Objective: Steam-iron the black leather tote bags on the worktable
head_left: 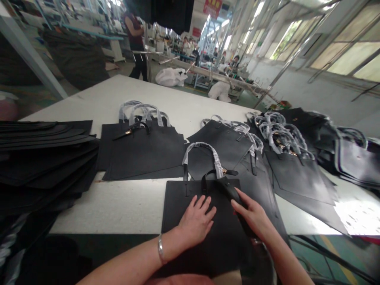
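A black bag panel (178, 206) lies at the table's front edge, with a plastic-wrapped handle (203, 145) arching up from its top. My left hand (196, 219) rests flat on this panel, fingers spread. In my right hand (252, 211) is a long black hand tool (227, 188), held with the fingers wrapped around it. Its tip reaches the panel's top edge near the handle's right end; the exact contact is hidden. A thin black strap (209, 176) with a gold buckle (225, 171) lies across the base of the handle.
Fanned black panels (44, 158) pile up on the left. Panels with wrapped handles (145, 146) lie farther back on the white table (115, 209), and another handled stack (297, 170) is on the right. A person (135, 39) stands beyond the table, near white sacks (171, 77).
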`<state>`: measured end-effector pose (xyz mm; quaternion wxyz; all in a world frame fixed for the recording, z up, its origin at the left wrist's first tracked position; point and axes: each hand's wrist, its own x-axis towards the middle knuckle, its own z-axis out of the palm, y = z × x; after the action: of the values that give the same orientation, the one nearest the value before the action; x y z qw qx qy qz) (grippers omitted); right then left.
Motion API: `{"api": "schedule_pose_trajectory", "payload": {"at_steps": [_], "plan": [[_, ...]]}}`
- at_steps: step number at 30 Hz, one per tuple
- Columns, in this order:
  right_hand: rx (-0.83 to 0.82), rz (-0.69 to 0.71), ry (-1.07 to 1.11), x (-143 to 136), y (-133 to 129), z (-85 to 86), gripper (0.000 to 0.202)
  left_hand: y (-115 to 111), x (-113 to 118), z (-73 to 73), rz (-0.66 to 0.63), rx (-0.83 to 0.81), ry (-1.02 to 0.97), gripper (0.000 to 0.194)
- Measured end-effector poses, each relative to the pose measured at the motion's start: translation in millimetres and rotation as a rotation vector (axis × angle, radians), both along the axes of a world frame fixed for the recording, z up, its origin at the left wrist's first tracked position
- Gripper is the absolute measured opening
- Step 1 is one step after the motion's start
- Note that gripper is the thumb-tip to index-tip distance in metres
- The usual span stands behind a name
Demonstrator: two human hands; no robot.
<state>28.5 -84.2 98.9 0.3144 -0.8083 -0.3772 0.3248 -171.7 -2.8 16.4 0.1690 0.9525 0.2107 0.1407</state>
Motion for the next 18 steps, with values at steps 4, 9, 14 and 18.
{"api": "schedule_pose_trajectory", "payload": {"at_steps": [4, 9, 14, 18], "plan": [[0.030, -0.081, -0.047, 17, -14, 17.2, 0.075, 0, -1, -1.0, -0.006, 0.018, -0.007, 0.043], [-0.151, 0.006, 0.096, 24, -42, 18.3, 0.079, 1, 1, -6.8, -0.013, 0.067, -0.028, 0.040], [-0.123, 0.083, 0.019, 3, -18, 2.0, 0.069, 2, 3, -10.0, -0.021, 0.102, -0.035, 0.038], [0.060, 0.045, -0.135, -2, 0, 8.3, 0.067, 0, 1, -14.4, -0.031, 0.143, -0.067, 0.035]]}}
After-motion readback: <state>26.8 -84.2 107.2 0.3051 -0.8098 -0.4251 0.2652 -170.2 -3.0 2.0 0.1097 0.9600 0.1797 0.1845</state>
